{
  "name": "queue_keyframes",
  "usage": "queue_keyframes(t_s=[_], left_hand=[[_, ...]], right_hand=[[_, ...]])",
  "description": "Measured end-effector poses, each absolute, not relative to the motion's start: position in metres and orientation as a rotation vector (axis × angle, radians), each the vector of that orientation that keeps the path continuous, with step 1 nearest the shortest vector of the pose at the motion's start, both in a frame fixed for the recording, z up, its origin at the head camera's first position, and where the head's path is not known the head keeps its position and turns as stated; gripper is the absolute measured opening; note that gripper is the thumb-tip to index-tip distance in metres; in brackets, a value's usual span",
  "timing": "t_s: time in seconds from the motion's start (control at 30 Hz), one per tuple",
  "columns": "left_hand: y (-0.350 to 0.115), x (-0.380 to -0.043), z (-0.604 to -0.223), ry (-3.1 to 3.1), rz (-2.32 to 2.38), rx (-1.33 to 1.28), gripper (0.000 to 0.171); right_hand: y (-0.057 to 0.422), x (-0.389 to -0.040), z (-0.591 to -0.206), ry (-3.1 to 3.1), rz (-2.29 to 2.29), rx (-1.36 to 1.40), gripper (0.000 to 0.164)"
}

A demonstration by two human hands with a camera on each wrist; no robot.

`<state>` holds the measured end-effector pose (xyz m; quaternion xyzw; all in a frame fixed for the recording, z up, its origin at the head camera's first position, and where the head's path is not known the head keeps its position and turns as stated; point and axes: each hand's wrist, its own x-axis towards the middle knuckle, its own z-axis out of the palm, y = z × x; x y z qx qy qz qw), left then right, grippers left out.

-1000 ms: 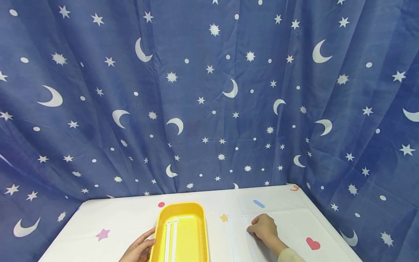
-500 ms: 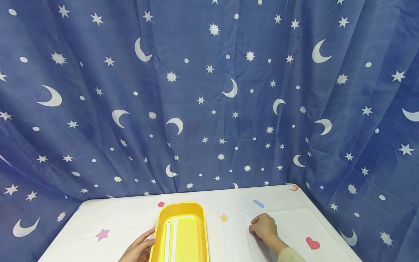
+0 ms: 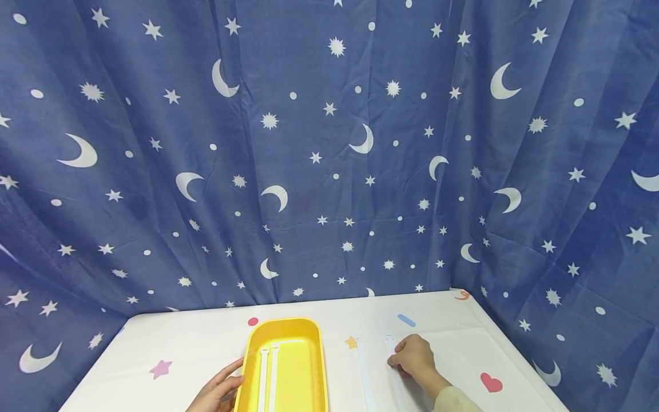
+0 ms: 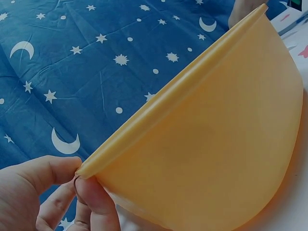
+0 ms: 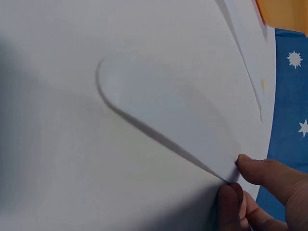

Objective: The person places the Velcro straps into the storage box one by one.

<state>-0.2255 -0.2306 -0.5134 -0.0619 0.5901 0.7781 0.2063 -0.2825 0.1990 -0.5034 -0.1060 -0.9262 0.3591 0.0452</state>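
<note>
Yellow tray (image 3: 300, 383): 1. White tablecloth (image 3: 195, 343): 1. White slot-headed straps (image 3: 274, 375): 4 total, 2 inside the tray, 2 outside on its right. Hands: 2, one left hand (image 3: 216, 392), one right hand (image 3: 415, 357). Pale sleeve (image 3: 455, 400): 1 in frame. Cloth prints: 1 purple star (image 3: 161, 369), 1 yellow star (image 3: 351, 343), 1 red dot (image 3: 253, 321), 1 red heart (image 3: 491, 382), 1 blue bar (image 3: 406, 320), 1 orange squiggle (image 3: 462, 295). Blue curtain (image 3: 309, 63) with moons and stars: can't tell panel count through the folds.
</note>
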Motion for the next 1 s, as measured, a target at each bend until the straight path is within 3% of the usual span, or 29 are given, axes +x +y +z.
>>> queue_keyframes(t_s=[1.0], left_hand=[[-0.2305, -0.2249, -0.5132, 1.595, 2.196, -0.186, 0.076]], right_hand=[[0.2012, -0.284, -0.5058, -2.774, 1.25, -0.359, 0.021]])
